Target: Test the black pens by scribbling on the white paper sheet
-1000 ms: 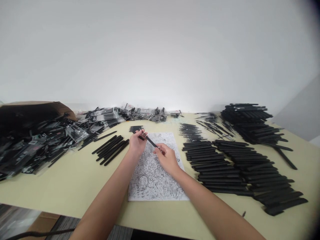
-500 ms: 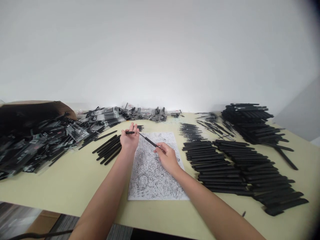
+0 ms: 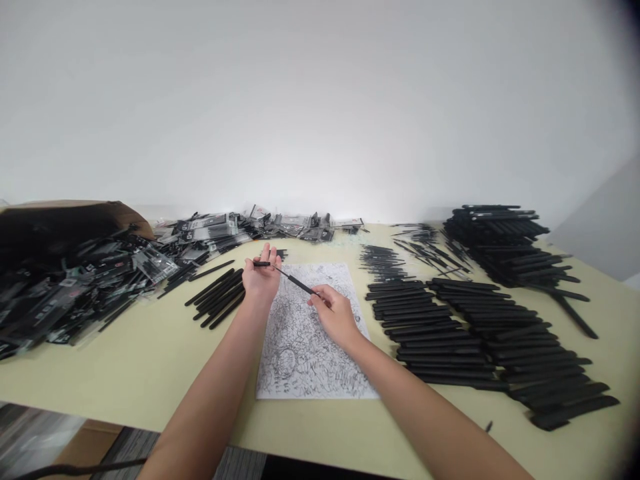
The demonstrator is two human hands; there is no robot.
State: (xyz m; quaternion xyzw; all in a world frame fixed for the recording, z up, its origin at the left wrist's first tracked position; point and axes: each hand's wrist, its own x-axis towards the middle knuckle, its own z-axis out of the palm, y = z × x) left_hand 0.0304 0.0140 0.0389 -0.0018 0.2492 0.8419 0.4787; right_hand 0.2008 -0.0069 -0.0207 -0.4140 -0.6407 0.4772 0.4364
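Note:
My left hand is turned palm up, its fingers partly stretched, with a short black pen cap held across it by the thumb. My right hand pinches a slim black pen by its rear part. The pen's thin point reaches up and left to the left hand's fingers, close by the cap; whether they touch I cannot tell. Under both hands lies a white sheet of paper covered in dark scribbles. Several black pens lie side by side just left of the left wrist.
Plastic-wrapped black pens spill in a heap from a cardboard box at left. Rows of black pens fill the right side, with a tall pile behind. Thin black refills lie beyond the sheet. A wall closes off the back.
The hands keep the same hold. My left hand has shifted very slightly to the right and up; the pen and cap stay close together.

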